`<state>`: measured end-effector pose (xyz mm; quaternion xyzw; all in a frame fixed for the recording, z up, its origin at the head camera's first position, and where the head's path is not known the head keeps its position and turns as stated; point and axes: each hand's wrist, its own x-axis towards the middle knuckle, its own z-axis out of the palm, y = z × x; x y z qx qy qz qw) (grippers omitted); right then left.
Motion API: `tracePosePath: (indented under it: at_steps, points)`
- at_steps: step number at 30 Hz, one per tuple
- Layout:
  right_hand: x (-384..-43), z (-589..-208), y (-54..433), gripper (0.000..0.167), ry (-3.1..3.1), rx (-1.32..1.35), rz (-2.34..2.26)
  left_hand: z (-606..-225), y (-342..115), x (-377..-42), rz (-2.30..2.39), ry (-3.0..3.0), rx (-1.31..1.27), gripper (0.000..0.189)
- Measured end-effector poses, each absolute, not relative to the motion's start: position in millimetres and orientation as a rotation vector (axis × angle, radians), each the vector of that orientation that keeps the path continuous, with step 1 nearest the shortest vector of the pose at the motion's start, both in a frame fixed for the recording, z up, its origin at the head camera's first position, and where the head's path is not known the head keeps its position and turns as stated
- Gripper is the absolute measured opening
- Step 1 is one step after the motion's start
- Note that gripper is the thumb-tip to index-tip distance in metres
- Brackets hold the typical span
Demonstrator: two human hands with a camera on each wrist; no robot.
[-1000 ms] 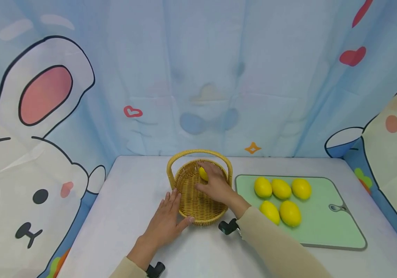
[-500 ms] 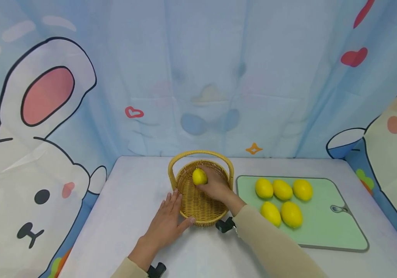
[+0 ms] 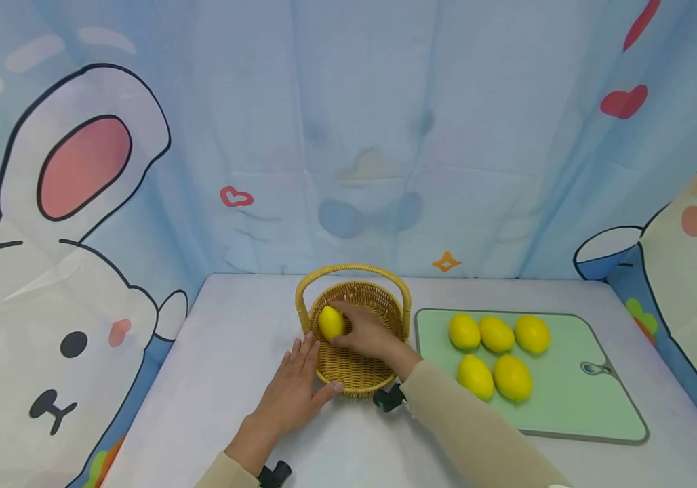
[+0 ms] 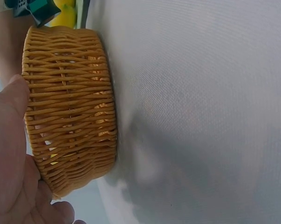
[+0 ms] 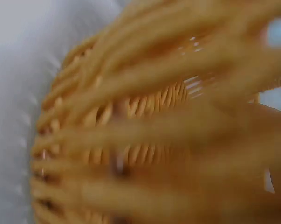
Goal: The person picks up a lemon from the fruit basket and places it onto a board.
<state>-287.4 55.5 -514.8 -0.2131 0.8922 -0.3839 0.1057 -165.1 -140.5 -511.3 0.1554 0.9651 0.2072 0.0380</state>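
A round wicker basket [image 3: 357, 379] with a tall arched handle stands on the table. Inside it, near the left wall, my right hand [image 3: 363, 331] holds a yellow lemon [image 3: 331, 323] between thumb and fingers. My left hand [image 3: 290, 390] rests against the basket's near left rim with its fingers straight. In the left wrist view the left hand [image 4: 12, 144] touches the rim of the basket [image 4: 70, 107] with its thumb and fingers spread apart. The right wrist view is filled by the blurred weave of the basket [image 5: 145, 135]; the lemon cannot be made out there.
Right of the basket lies a light green cutting board [image 3: 574, 400] with a grey edge. Several lemons [image 3: 512, 377] sit on it in two rows. A patterned blue curtain [image 3: 361, 135] hangs behind the white table [image 3: 239, 318].
My right hand has moved the lemon leftward inside the basket, from the far middle to the left wall. The left hand stays at the rim.
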Motion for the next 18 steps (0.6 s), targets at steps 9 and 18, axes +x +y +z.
tracePosePath:
  at_steps: [9,18]
  points:
    - [-283,-517,44,0.077,2.644,-0.695,-1.107,-510,-140,-164,0.626,2.968,0.495,0.097]
    - [-280,-513,40,0.065,2.685,-0.703,-1.053,-509,-141,-164,0.648,2.961,0.482,0.096]
